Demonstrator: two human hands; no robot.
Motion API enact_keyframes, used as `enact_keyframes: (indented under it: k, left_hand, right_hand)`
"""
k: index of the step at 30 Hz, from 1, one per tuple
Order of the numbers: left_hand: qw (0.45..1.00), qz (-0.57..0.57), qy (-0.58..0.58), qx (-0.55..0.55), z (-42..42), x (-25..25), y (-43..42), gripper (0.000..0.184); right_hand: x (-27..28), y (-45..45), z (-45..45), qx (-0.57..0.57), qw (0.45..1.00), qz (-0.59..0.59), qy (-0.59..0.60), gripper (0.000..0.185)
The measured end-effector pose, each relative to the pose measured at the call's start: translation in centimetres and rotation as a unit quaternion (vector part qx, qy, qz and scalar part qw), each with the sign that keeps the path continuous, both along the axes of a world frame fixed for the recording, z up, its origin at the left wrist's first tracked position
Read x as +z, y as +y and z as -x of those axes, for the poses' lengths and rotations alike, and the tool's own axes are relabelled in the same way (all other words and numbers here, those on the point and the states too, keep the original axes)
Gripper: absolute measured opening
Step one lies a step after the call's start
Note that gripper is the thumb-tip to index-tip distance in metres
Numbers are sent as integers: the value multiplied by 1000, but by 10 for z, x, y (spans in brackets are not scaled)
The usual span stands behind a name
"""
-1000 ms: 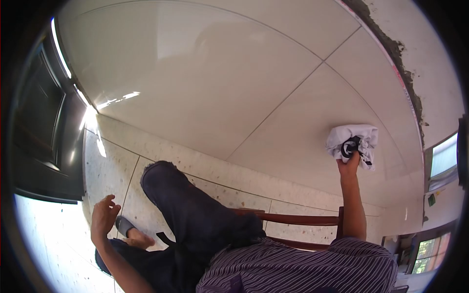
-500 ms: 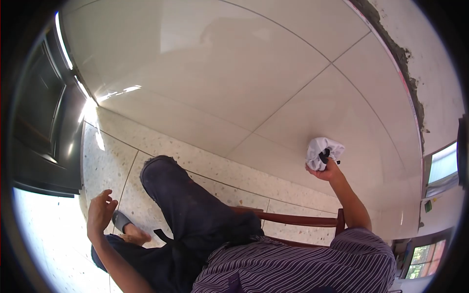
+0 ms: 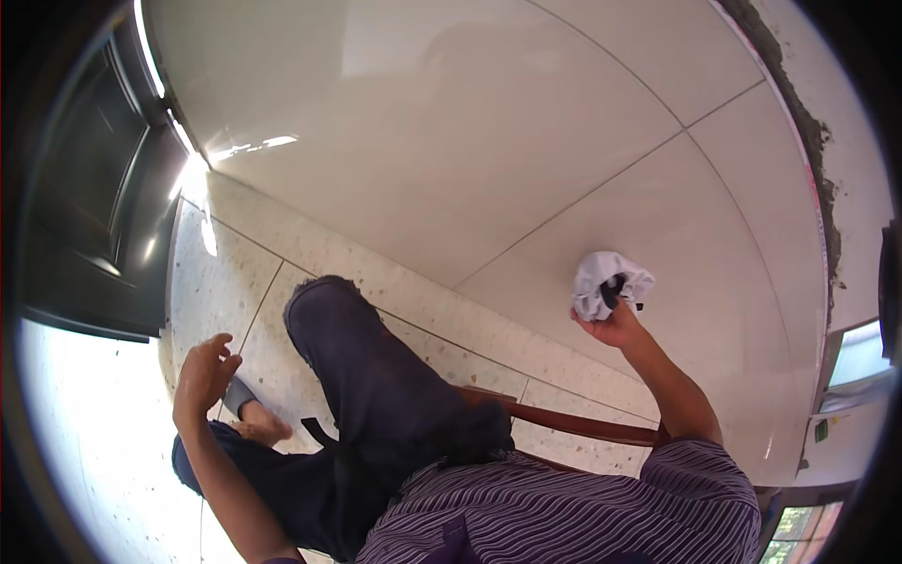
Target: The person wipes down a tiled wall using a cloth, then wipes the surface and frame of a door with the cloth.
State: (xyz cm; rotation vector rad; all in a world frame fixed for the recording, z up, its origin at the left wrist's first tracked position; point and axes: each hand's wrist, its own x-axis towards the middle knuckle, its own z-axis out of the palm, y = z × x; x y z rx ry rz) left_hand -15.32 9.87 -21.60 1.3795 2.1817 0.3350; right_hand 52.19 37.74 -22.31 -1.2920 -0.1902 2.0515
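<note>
Compared with a second ago, the white cloth (image 3: 594, 282) has travelled leftward along the tiled wall (image 3: 423, 160): it was to the right of the crossing of the tile joints and now sits below and to the left of it. It is also bunched into a smaller bundle, where earlier it spread wider around the fingers. The whole view has shifted too, so the joints and the rough mortar edge (image 3: 827, 188) appear farther right.

The right hand (image 3: 613, 324) is closed around the lower side of the cloth, thumb and palm showing, other fingers hidden by the folds. A black piece (image 3: 613, 289) shows in the middle of the bundle, near the fingers. The cloth looks to be against the wall's glossy face, though the exact contact is hidden. The right arm is bent at the elbow, above the striped shirt (image 3: 564, 512).

The left hand (image 3: 199, 378) is free, its fingers loosely bent and apart, held over the speckled floor (image 3: 235, 273) beside a grey slipper (image 3: 237, 393); its pose is nearly unchanged. Between the hands are the dark trousers (image 3: 362, 367) and a reddish-brown wooden rail (image 3: 583, 426). A black panelled door (image 3: 85, 197) stands at far left.
</note>
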Motion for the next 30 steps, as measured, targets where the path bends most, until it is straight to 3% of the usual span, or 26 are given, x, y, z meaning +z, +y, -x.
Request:
enact_keyframes:
  k: [6, 12, 15, 21, 25, 27, 30]
  left_hand:
    - [999, 21, -13, 25, -1, 8, 1, 40]
    - [998, 26, -25, 47, 6, -4, -8, 38]
    - [999, 20, -4, 28, 8, -7, -10, 37]
    - [1000, 6, 7, 3, 9, -8, -16, 40]
    - [1000, 7, 9, 5, 13, -22, -18, 40]
    - [1000, 5, 29, -8, 16, -28, -18, 40]
    - [999, 16, 30, 0, 12, -18, -16, 41]
  right_hand:
    - [-102, 26, 29, -15, 990, 136, -39, 33]
    - [-157, 42, 104, -17, 981, 191, -38, 35]
    - [-131, 48, 149, 7, 985, 170, -29, 35]
    - [-64, 73, 218, 5, 963, 167, 211, 45]
    - [-4, 61, 271, 127, 922, 56, 361, 56]
    - [24, 46, 303, 190, 907, -20, 375, 58]
    - [54, 30, 346, 316, 896, -126, 285, 59]
